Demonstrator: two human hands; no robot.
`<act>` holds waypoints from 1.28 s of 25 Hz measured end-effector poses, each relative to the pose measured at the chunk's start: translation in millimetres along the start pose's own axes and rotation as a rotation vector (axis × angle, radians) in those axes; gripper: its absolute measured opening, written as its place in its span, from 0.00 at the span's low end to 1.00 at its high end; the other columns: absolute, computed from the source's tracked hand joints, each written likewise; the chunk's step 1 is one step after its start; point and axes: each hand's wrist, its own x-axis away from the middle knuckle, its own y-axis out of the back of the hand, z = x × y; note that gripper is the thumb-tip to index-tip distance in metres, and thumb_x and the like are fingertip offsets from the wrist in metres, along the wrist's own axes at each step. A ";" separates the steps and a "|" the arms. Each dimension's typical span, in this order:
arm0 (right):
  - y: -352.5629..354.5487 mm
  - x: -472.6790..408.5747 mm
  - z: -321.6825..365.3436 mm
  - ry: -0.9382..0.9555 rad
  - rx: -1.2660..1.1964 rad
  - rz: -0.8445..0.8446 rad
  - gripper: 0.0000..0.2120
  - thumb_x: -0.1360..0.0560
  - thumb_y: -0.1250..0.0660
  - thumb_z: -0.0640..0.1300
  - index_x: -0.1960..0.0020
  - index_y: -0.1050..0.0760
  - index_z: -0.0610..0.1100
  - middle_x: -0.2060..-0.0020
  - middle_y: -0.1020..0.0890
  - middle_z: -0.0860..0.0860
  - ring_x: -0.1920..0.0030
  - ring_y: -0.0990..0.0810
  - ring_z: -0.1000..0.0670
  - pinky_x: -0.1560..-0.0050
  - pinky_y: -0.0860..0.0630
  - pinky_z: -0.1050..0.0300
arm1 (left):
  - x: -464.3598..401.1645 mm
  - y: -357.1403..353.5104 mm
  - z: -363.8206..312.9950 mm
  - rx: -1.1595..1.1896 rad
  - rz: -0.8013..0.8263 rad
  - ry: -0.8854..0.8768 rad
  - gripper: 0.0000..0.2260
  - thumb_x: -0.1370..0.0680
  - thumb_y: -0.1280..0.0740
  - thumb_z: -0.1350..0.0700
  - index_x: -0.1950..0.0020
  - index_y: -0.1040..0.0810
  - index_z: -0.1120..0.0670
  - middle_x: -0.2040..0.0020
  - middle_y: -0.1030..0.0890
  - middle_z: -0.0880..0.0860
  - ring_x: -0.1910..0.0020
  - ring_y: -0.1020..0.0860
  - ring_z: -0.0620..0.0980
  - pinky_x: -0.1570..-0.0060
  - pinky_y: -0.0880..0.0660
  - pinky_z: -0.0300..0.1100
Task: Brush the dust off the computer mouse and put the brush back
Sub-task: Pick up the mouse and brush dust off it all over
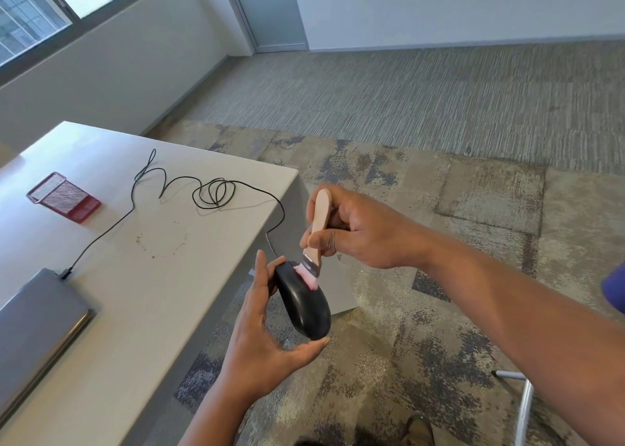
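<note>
My left hand [260, 330] holds a black computer mouse [302, 305] out past the right edge of the table, over the carpet. Thumb and fingers clamp it from below and from the left side. My right hand [358, 232] grips a small brush [316, 239] by its pale wooden handle. The brush's pink bristles press against the front upper part of the mouse. The mouse's black cable [209, 193] runs back over the table edge, coils on the tabletop and ends at a grey laptop.
The light table [142, 276] fills the lower left. On it lie a shut grey laptop [37, 330] and a red mesh holder [64, 197]. Specks of dust mark the tabletop. A metal chair leg [524, 408] stands at the lower right on patterned carpet.
</note>
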 end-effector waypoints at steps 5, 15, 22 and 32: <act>8.7 7.6 -1.7 -0.054 -0.048 0.100 0.09 0.20 0.29 0.39 0.47 0.28 0.48 0.52 0.13 0.38 0.52 0.12 0.45 0.53 0.19 0.58 | 2.7 0.1 3.4 -0.031 0.023 -0.014 0.66 0.36 0.16 0.37 0.12 0.59 0.34 0.17 0.33 0.36 0.18 0.31 0.41 0.18 0.35 0.52; 17.0 7.3 -16.5 -0.066 -0.313 -0.074 0.07 0.18 0.33 0.37 0.43 0.30 0.42 0.51 0.12 0.40 0.54 0.12 0.47 0.54 0.17 0.56 | 2.6 -0.1 5.1 0.108 0.043 -0.067 0.64 0.33 0.14 0.38 0.10 0.55 0.41 0.16 0.31 0.43 0.17 0.31 0.47 0.16 0.39 0.45; 8.5 1.8 -29.1 -0.072 -0.465 -0.197 0.07 0.19 0.33 0.39 0.45 0.31 0.43 0.52 0.11 0.41 0.55 0.12 0.47 0.55 0.17 0.57 | 1.3 -0.4 4.7 0.186 0.046 -0.108 0.64 0.32 0.12 0.45 0.09 0.52 0.45 0.17 0.30 0.49 0.17 0.31 0.51 0.18 0.38 0.41; -0.2 5.7 -35.8 -0.088 -0.527 -0.422 0.10 0.22 0.30 0.43 0.46 0.29 0.42 0.55 0.11 0.42 0.57 0.12 0.47 0.57 0.17 0.58 | 4.5 -2.6 8.7 0.217 0.049 -0.095 0.64 0.32 0.12 0.44 0.10 0.52 0.44 0.17 0.30 0.48 0.18 0.30 0.51 0.18 0.38 0.41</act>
